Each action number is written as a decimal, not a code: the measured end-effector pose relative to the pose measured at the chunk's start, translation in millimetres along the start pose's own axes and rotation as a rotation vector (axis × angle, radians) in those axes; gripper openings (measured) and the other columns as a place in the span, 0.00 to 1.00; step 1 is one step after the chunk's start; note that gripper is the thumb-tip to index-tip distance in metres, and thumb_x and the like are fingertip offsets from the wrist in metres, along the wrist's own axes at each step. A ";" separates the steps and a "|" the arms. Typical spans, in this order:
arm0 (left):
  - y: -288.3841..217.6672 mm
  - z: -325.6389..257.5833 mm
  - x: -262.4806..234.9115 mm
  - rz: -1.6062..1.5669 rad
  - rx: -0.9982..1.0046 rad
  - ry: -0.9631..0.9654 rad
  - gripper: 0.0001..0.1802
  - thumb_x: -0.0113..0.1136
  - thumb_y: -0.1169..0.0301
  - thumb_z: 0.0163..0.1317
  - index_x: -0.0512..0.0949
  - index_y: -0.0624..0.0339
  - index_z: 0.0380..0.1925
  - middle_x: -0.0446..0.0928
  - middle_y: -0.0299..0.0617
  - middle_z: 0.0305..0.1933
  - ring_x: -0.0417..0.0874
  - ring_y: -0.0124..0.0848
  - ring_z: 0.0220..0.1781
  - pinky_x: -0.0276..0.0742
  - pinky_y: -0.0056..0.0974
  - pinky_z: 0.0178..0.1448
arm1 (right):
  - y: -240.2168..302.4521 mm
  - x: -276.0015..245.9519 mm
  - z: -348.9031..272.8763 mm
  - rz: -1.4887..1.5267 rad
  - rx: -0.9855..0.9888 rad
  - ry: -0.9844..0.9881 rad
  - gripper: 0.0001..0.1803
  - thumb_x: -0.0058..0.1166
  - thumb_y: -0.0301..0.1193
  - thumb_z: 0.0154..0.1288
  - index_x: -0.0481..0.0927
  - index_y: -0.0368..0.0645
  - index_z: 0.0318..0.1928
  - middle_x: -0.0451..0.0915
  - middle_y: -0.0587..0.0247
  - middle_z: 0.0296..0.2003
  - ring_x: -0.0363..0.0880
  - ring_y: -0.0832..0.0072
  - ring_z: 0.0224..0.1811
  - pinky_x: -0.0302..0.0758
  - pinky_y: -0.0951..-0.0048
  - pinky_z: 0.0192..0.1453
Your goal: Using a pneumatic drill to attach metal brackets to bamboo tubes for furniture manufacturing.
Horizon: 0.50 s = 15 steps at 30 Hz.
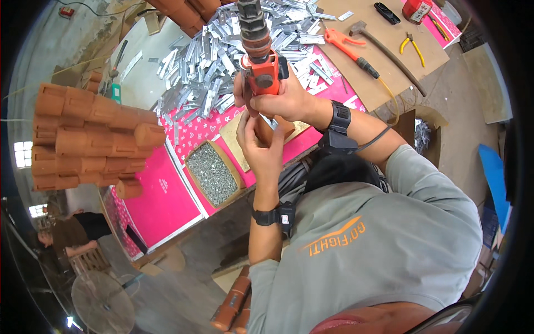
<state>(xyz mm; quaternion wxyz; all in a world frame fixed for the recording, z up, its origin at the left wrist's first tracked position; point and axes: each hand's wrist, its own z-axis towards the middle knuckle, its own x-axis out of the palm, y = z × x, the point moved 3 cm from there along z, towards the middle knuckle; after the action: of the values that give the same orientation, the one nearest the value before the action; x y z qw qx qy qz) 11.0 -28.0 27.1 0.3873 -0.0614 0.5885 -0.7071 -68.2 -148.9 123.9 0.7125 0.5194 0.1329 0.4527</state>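
My right hand (pixel 286 100) is wrapped round an orange-red handheld power driver (pixel 262 75), whose dark ribbed end points up toward the top of the view. Just below it, my left hand (pixel 260 146) closes round a terracotta-coloured cylinder (pixel 282 129). A small shiny metal strip (pixel 272 122) shows at the cylinder, close to my left fingers. Where the tool's tip meets the work is hidden by my hands. Under the work lies a tan board (pixel 233 136) on the pink-covered table (pixel 164 203).
Flat metal strips (pixel 211 72) lie heaped beyond my hands. A box of screws (pixel 214 173) stands at the near left, with stacked terracotta-coloured cylinders (pixel 94 133) beyond. A hammer (pixel 384 53), orange air gun (pixel 350 50) and yellow-handled pliers (pixel 413 49) lie right. Someone (pixel 75 234) sits far left.
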 end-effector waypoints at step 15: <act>10.8 -9.4 9.0 0.103 0.200 0.041 0.55 0.81 0.69 0.46 0.57 0.64 0.72 0.59 0.57 0.73 0.61 0.54 0.74 0.61 0.53 0.75 | -20.2 -6.3 -8.8 -0.181 -0.030 0.058 0.14 0.52 0.18 0.53 0.71 0.39 0.43 0.78 0.61 0.33 0.79 0.72 0.36 0.78 0.65 0.44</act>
<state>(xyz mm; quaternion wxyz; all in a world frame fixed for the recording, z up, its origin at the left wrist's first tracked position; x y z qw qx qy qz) 4.8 -26.3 11.4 0.4150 0.0222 0.5253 -0.7426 -67.3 -149.4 101.0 0.7541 0.4812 0.1928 0.4032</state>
